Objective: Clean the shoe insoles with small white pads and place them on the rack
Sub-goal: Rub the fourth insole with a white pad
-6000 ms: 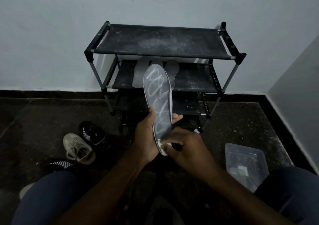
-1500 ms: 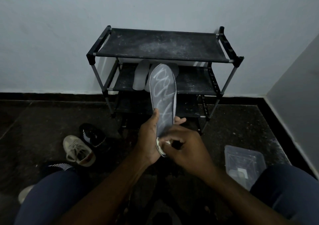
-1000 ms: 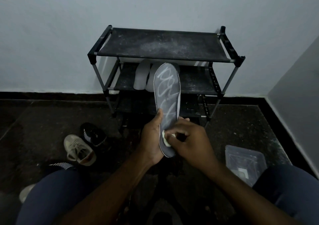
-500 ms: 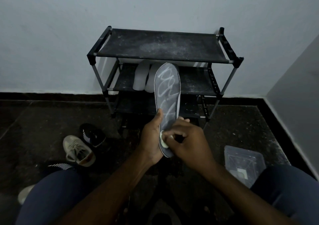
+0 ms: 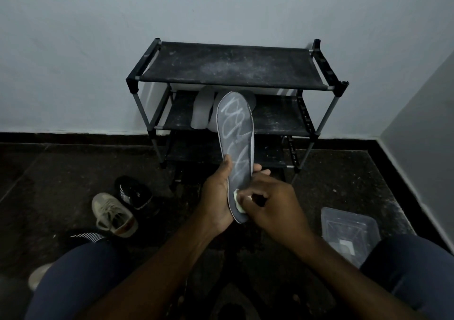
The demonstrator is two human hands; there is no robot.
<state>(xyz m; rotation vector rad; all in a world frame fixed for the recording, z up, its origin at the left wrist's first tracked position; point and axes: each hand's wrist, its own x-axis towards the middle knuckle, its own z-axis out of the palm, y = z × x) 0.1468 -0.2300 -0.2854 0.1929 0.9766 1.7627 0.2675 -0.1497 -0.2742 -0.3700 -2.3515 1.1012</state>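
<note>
A: Where is the insole (image 5: 236, 130)?
B: The left hand (image 5: 217, 196) grips its bottom end. It sticks up above the hand, near the rack (image 5: 231, 66).
A: And the right hand (image 5: 272, 204)?
B: It pinches a white pad (image 5: 237, 198) on the insole, right beside the left hand

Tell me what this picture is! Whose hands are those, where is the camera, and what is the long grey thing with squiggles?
No machine here: these are a person's own two hands. The camera sits on the person's head and looks down, so you see what they see. The left hand holds a grey insole, the soft liner from inside a shoe, pointing up. The right hand pinches a small white pad and presses it on the insole's lower end. Behind stands a black rack; pale insoles sit on its middle shelf. On the floor lie a beige shoe, a black shoe and a clear plastic box.
</note>
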